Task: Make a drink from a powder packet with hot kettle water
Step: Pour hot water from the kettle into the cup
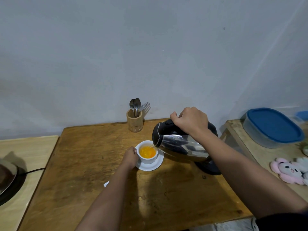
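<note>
Setting: home kitchen corner, shown by a worn wooden surface point(83, 164) against a plain painted wall point(150, 47), wooden cutlery holder point(134, 122) with spoons and fork, steel electric kettle point(181, 147), cup on saucer point(150, 165), blue-lidded food container point(273, 127), plush toy point(288, 170) on side table.

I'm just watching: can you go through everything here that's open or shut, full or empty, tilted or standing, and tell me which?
Steel electric kettle with black lid: tilted, pouring.
White ceramic cup: upright on white saucer, partly filled with orange liquid.
Right hand: gripping kettle handle.
Left hand: steadying the cup.
Black kettle base: on table, bare.
Wooden cutlery holder: upright, holding spoons and fork.
Blue-lidded plastic container: closed.
</note>
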The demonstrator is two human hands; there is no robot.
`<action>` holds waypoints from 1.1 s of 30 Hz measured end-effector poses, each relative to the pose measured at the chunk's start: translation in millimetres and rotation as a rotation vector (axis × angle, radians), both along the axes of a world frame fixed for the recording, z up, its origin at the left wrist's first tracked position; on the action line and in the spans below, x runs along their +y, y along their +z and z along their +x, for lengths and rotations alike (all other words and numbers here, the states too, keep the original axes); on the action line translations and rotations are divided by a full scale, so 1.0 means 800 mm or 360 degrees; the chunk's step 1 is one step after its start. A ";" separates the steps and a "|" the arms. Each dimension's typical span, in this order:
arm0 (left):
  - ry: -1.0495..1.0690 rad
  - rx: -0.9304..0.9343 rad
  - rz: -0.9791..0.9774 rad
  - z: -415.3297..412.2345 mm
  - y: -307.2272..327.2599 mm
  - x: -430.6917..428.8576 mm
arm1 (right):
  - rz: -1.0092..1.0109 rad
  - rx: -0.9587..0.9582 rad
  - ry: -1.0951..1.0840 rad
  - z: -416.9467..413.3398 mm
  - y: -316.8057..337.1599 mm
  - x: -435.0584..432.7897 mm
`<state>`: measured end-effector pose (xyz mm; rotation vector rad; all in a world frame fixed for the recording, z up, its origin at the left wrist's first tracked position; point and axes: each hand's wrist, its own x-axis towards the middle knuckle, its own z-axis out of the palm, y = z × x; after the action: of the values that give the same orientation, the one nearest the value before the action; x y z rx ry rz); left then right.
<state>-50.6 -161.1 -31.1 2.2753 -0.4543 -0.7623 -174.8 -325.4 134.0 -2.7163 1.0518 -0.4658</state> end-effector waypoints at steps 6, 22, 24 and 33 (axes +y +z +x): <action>-0.0011 0.0009 0.0007 0.001 0.002 0.000 | -0.0057 -0.0002 -0.0018 -0.001 0.000 0.004; 0.0036 0.0099 0.0059 0.007 0.001 -0.003 | -0.0094 0.0018 0.0021 0.000 -0.003 0.010; 0.0038 0.0114 0.0059 0.008 0.001 -0.002 | -0.0110 0.0031 0.0022 0.000 -0.003 0.011; 0.0057 0.0091 0.0009 0.007 -0.004 -0.001 | -0.0118 0.0016 0.0042 -0.002 0.001 0.014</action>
<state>-44.6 -161.8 -34.3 2.2546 -0.3846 -0.8090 -176.5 -314.3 134.8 -2.7961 1.0199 -0.4970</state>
